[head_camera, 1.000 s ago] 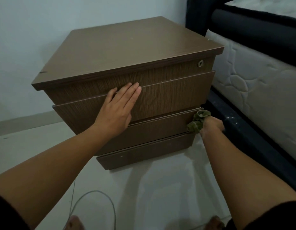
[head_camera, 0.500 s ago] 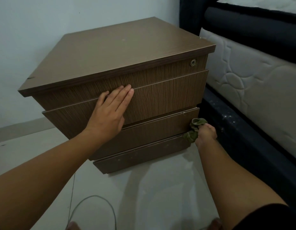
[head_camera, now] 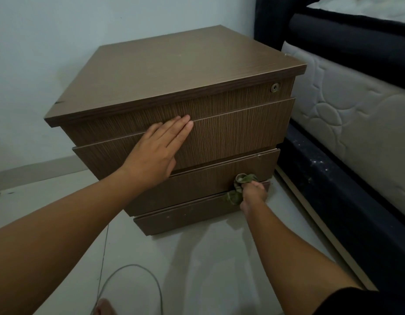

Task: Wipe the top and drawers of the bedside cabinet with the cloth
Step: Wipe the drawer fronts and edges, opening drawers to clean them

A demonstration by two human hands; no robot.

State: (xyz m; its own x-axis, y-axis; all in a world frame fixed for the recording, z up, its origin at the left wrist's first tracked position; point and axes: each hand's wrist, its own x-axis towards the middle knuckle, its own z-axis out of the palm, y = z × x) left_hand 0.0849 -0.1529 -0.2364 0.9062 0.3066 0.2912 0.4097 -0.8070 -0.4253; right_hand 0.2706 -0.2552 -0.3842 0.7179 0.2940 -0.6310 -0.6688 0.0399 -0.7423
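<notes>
A brown wooden bedside cabinet (head_camera: 174,71) stands on the pale floor, with stacked drawer fronts below its flat top. My left hand (head_camera: 156,151) lies flat, fingers together, against the upper large drawer front (head_camera: 237,130). My right hand (head_camera: 253,194) is closed around a crumpled olive-green cloth (head_camera: 239,187), pressing it on the right part of the lower drawer front (head_camera: 197,189), near its bottom edge. Under that runs a narrow bottom panel (head_camera: 185,219). A small round lock (head_camera: 275,87) sits at the top right of the front.
A bed with a dark frame (head_camera: 333,178) and white quilted mattress (head_camera: 356,114) stands close on the right of the cabinet. A thin grey cable (head_camera: 137,269) loops on the floor in front. A pale wall (head_camera: 49,42) is behind.
My right hand has slid the cloth left and slightly down along the lower drawer front, away from its right end. My left hand stays flat on the upper drawer.
</notes>
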